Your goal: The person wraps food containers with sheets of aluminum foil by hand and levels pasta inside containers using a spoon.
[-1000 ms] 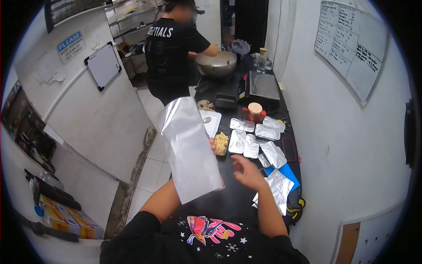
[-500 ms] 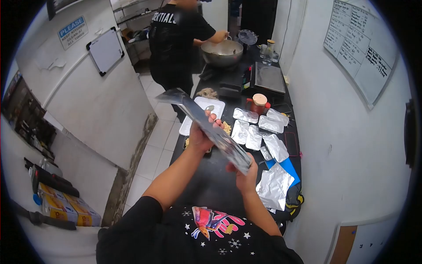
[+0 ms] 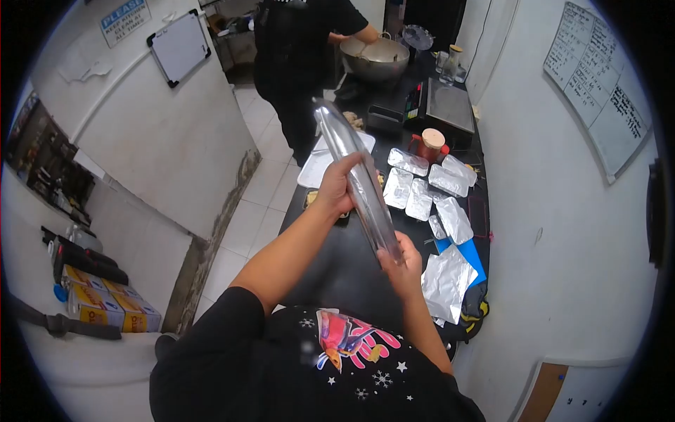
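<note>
Silvery foil [image 3: 371, 199] — mid-length in left grip [image 3: 339, 186], lower end in right grip [image 3: 405, 271] — both narrow.

White kitchen walls [image 3: 527, 274] enclose pale floor tiles [image 3: 249, 219] and a black surface [image 3: 337, 264]; a handwritten whiteboard [image 3: 596, 91] hangs at right.

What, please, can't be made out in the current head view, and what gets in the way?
In the head view:
- Silvery item: near end partly covered by the right hand.
- Yellow food: partly hidden by the left hand.
- Co-worker: head cut off by the top edge.
- Whiteboard: writing too small to read reliably.
</note>
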`<control>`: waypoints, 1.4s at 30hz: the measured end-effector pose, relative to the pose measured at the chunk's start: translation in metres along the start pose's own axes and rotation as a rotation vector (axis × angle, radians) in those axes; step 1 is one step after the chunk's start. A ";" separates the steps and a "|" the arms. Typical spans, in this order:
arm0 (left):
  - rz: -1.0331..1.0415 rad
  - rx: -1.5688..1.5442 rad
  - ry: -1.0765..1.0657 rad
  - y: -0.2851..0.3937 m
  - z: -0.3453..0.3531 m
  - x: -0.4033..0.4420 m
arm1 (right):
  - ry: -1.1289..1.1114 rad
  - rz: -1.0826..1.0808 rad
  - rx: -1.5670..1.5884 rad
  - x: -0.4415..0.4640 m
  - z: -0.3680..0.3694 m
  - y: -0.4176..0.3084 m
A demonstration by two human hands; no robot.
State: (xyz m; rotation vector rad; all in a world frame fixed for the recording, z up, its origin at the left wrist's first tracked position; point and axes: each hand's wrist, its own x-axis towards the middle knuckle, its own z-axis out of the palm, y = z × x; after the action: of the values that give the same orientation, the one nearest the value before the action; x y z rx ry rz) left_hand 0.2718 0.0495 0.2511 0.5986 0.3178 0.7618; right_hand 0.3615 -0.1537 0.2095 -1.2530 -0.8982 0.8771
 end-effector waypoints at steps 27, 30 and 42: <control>-0.040 -0.049 -0.305 -0.018 -0.016 -0.012 | -0.377 0.322 -0.097 -0.026 -0.025 0.000; 0.035 0.237 0.166 -0.041 0.005 -0.018 | -0.168 0.178 -0.301 -0.022 -0.018 -0.001; 0.040 0.492 0.239 -0.084 0.000 -0.007 | 0.279 -0.149 -0.644 -0.043 -0.059 0.041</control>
State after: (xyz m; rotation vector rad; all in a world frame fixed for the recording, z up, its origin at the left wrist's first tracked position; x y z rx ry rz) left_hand 0.3134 -0.0035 0.2000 0.9799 0.7272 0.7994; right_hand 0.3960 -0.2114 0.1599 -1.7788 -1.0683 0.2765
